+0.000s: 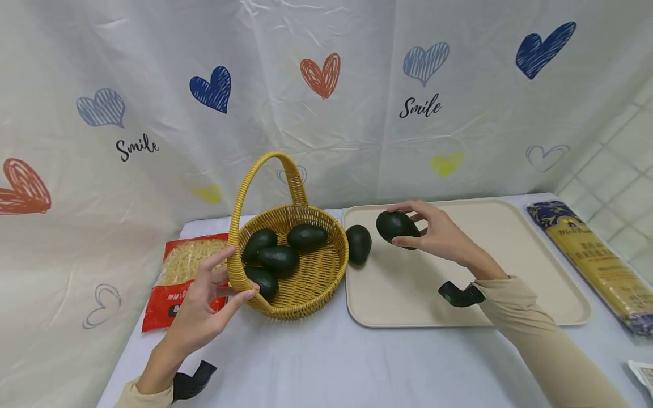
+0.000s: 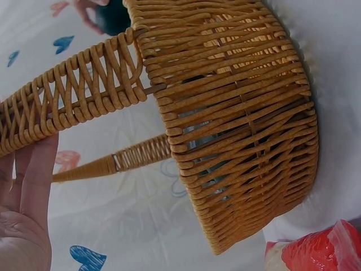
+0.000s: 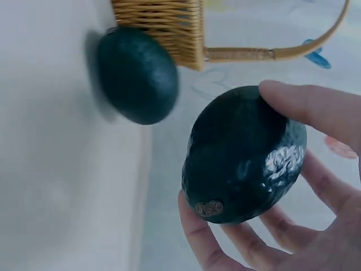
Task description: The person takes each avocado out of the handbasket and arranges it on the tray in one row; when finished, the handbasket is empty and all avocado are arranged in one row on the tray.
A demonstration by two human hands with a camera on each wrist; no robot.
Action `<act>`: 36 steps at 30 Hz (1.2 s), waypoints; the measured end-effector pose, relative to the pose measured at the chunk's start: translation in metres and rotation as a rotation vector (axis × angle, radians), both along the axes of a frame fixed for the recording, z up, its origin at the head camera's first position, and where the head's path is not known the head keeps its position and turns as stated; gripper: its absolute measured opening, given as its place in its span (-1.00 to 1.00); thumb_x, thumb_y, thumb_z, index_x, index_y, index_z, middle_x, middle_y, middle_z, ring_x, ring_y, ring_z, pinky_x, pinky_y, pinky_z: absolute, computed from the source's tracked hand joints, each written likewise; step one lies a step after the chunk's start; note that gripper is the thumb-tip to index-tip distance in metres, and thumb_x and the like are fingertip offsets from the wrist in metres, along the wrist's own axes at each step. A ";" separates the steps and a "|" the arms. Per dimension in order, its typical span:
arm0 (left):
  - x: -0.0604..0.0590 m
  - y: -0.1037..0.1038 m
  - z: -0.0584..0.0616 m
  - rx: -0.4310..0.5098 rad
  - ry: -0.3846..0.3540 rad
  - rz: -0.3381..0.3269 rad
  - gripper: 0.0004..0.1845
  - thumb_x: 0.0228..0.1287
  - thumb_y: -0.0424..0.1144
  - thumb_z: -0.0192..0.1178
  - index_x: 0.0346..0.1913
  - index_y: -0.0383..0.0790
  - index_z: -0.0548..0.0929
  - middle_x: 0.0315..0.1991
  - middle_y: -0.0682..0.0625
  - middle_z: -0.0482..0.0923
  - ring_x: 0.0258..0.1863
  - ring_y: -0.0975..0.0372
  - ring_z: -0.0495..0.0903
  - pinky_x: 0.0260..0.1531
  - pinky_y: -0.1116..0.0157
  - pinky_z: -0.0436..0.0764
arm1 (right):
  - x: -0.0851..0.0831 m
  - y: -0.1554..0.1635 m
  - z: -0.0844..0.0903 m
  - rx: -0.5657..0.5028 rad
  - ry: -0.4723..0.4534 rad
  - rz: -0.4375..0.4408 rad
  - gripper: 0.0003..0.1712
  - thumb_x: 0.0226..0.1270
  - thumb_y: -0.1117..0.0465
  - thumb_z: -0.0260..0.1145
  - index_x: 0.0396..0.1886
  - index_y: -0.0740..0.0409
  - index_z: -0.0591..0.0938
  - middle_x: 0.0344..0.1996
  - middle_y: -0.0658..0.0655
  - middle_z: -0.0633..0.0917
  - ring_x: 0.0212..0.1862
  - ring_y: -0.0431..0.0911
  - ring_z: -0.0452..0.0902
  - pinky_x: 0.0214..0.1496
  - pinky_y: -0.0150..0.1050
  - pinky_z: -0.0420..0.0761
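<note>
My right hand (image 1: 433, 229) holds a dark green avocado (image 1: 397, 228) above the left part of a beige tray (image 1: 474, 272). The right wrist view shows thumb and fingers round this avocado (image 3: 242, 155), its stem scar facing down. A second avocado (image 1: 359, 245) lies at the tray's left edge, beside the yellow wicker basket (image 1: 311, 294). Several avocados (image 1: 278, 259) rest inside the basket, mostly toward its left. My left hand (image 1: 204, 309) grips the lower left end of the basket's tall handle (image 1: 236, 226), thumb in front and fingers round the outer side.
A red bag of pasta (image 1: 168, 294) lies left of the basket, partly behind my left hand. Right of the tray is a long yellow and blue pasta pack (image 1: 594, 260). A white packet (image 1: 643, 374) shows at the right edge. A heart-printed curtain (image 1: 357, 141) hangs behind.
</note>
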State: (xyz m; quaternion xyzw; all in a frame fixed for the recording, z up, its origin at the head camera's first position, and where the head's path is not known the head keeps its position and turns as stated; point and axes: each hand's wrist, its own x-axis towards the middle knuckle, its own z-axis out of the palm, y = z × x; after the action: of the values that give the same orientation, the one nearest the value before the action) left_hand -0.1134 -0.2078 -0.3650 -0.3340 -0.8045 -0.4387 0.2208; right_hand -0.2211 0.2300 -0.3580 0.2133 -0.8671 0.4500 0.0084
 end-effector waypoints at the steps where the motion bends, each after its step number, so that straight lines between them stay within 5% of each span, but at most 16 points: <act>1: 0.000 0.000 0.000 0.000 0.001 0.001 0.09 -0.17 -0.81 0.46 0.53 -0.42 0.23 -0.02 -0.21 0.71 -0.07 0.36 0.73 -0.16 0.47 0.72 | -0.001 0.000 -0.003 0.000 -0.013 -0.012 -0.33 0.20 0.17 0.64 0.31 -0.02 0.62 0.28 0.08 0.62 0.16 0.12 0.55 0.02 -0.10 0.68; 17: -0.002 -0.002 -0.004 0.023 -0.008 -0.059 0.10 -0.17 -0.82 0.45 0.53 -0.46 0.18 -0.15 -0.19 0.73 -0.13 0.32 0.75 -0.13 0.46 0.73 | -0.012 -0.009 -0.054 0.089 -0.049 -0.129 -0.34 0.18 0.26 0.61 0.29 0.15 0.61 0.21 0.32 0.65 0.14 0.30 0.54 0.16 0.22 0.53; 27: -0.002 -0.003 -0.004 0.023 -0.004 -0.057 0.07 -0.11 -0.77 0.47 0.53 -0.47 0.19 -0.11 -0.17 0.73 -0.08 0.34 0.75 -0.11 0.46 0.72 | -0.011 -0.007 -0.047 0.156 -0.116 -0.086 -0.35 0.33 0.14 0.54 0.33 0.22 0.53 0.18 0.46 0.57 -0.04 0.21 0.62 -0.09 -0.04 0.63; 36: -0.001 0.000 -0.002 0.015 -0.011 -0.028 0.09 -0.15 -0.82 0.44 0.53 -0.44 0.20 -0.04 -0.14 0.71 -0.07 0.36 0.74 -0.11 0.47 0.71 | -0.013 0.003 -0.033 0.205 -0.203 -0.075 -0.37 0.41 0.09 0.46 0.36 0.25 0.51 0.24 0.48 0.56 0.14 0.29 0.63 0.03 0.05 0.69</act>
State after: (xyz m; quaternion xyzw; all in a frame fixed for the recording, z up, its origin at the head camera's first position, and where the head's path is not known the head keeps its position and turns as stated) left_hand -0.1144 -0.2080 -0.3669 -0.3410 -0.7976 -0.4498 0.2127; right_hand -0.2341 0.2328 -0.3906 0.1337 -0.9123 0.3778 -0.0842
